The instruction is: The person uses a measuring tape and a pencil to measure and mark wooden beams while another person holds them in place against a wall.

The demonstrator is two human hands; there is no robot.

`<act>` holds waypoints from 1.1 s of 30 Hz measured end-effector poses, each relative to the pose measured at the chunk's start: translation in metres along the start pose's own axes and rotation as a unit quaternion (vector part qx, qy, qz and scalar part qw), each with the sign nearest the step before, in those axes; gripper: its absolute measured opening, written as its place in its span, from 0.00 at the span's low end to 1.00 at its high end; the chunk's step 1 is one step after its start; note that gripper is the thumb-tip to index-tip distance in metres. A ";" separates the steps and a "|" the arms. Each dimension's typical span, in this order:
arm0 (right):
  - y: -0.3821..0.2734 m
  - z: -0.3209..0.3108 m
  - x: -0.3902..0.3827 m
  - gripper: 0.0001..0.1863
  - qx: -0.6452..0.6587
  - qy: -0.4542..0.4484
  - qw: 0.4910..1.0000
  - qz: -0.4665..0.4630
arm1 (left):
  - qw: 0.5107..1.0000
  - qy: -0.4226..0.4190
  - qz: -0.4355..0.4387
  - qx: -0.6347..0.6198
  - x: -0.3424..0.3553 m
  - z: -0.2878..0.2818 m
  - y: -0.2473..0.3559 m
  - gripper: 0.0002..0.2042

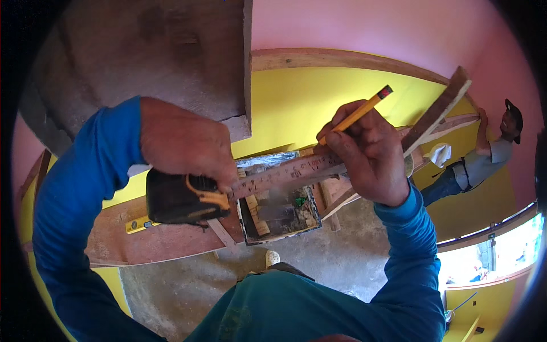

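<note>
My left hand [191, 142] is closed at the mouth of a black and yellow tape measure [176, 198], its fingertips slightly blurred. From there the tape's blade [273, 178] runs out, numbers showing, to my right hand [370, 151]. That hand is closed around a yellow pencil [360, 114], its dark end pointing up and to the right. A narrow wooden strip [439, 108] slants up beyond my right hand. Whether my right fingers also grip the strip or the blade's end is hard to tell.
Below the blade sits an open box [282, 231] of tools and scraps. A yellow spirit level [138, 224] lies on a reddish board [176, 242] at left. A person [484, 154] in a cap stands at right by a wooden rail [342, 59] on the wall.
</note>
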State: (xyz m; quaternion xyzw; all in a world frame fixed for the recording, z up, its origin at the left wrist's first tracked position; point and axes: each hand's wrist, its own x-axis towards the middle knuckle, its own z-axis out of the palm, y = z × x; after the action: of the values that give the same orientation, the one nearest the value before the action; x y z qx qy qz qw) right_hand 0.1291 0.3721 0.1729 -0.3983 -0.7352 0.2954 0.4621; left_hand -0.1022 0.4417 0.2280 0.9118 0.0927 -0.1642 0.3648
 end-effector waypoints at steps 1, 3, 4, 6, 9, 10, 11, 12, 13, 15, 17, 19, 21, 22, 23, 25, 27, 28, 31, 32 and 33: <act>-0.002 -0.001 0.001 0.06 -0.002 0.004 1.000 0.005 | 0.988 -0.014 -0.138 -0.063 0.001 -0.004 0.016 0.19; -0.005 -0.004 -0.001 0.06 -0.067 -0.018 0.998 -0.004 | 0.955 -0.040 -0.266 -0.127 0.000 -0.006 0.025 0.20; -0.010 -0.002 -0.001 0.06 -0.074 -0.016 0.997 0.000 | 0.963 -0.059 -0.221 -0.143 -0.004 -0.005 0.025 0.21; -0.016 -0.001 0.001 0.07 -0.108 -0.030 0.994 -0.007 | 0.969 -0.109 -0.150 -0.165 -0.005 -0.007 0.014 0.24; -0.016 0.000 0.003 0.07 -0.149 -0.041 0.988 -0.010 | 0.966 -0.126 -0.148 -0.171 -0.004 -0.013 0.006 0.25; -0.017 0.000 0.003 0.08 -0.149 -0.044 0.988 -0.010 | 0.967 -0.136 -0.136 -0.166 -0.002 -0.014 0.004 0.25; -0.016 0.000 0.002 0.08 -0.159 -0.037 0.987 0.002 | 0.965 -0.150 -0.132 -0.169 0.000 -0.016 0.002 0.25; -0.016 0.000 -0.001 0.08 -0.157 -0.024 0.987 -0.001 | 0.963 -0.168 -0.127 -0.170 0.003 -0.017 0.001 0.26; -0.017 0.001 -0.003 0.08 -0.153 -0.014 0.988 -0.006 | 0.963 -0.178 -0.114 -0.165 0.003 -0.018 0.000 0.26; -0.017 0.003 -0.005 0.09 -0.166 -0.005 0.986 0.014 | 0.959 -0.179 -0.134 -0.172 0.003 -0.018 -0.001 0.27; -0.019 0.006 -0.006 0.10 -0.110 0.014 0.994 0.001 | 0.961 -0.189 -0.092 -0.180 0.004 -0.012 -0.011 0.26; -0.021 0.006 -0.006 0.10 -0.104 0.015 0.994 0.038 | 0.960 -0.198 -0.057 -0.190 0.005 -0.013 -0.016 0.26; -0.021 0.007 -0.007 0.09 -0.093 0.015 0.993 0.070 | 0.957 -0.217 -0.078 -0.177 0.006 -0.017 -0.012 0.26; -0.020 0.007 -0.008 0.09 -0.099 0.020 0.994 0.050 | 0.957 -0.220 -0.076 -0.172 0.006 -0.018 -0.012 0.26; -0.019 0.007 -0.009 0.08 -0.103 0.022 0.994 0.028 | 0.956 -0.222 -0.073 -0.177 0.006 -0.018 -0.011 0.25; -0.016 0.008 -0.010 0.08 -0.092 0.031 0.995 0.016 | 0.955 -0.224 -0.075 -0.177 0.008 -0.017 -0.011 0.25; -0.014 0.009 -0.011 0.08 -0.075 0.036 0.997 0.000 | 0.958 -0.197 -0.044 -0.205 0.006 -0.012 -0.016 0.25; -0.013 0.009 -0.011 0.08 -0.066 0.031 0.997 0.005 | 0.958 -0.195 -0.050 -0.203 0.005 -0.013 -0.015 0.25; -0.010 0.008 -0.010 0.08 -0.061 0.022 0.998 -0.010 | 0.960 -0.201 -0.075 -0.182 0.004 -0.017 -0.011 0.24; -0.009 0.008 -0.010 0.08 -0.070 0.018 0.997 -0.024 | 0.962 -0.187 -0.083 -0.178 0.003 -0.016 -0.009 0.25; -0.008 0.007 -0.009 0.08 -0.062 0.017 0.997 -0.031 | 0.965 -0.173 -0.092 -0.176 0.002 -0.016 -0.007 0.25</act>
State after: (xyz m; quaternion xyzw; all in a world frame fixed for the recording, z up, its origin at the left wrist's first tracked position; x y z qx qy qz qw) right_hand 0.1227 0.3601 0.1725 -0.4084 -0.7561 0.2284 0.4576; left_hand -0.0986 0.4573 0.2337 0.7787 0.1392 -0.3333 0.5129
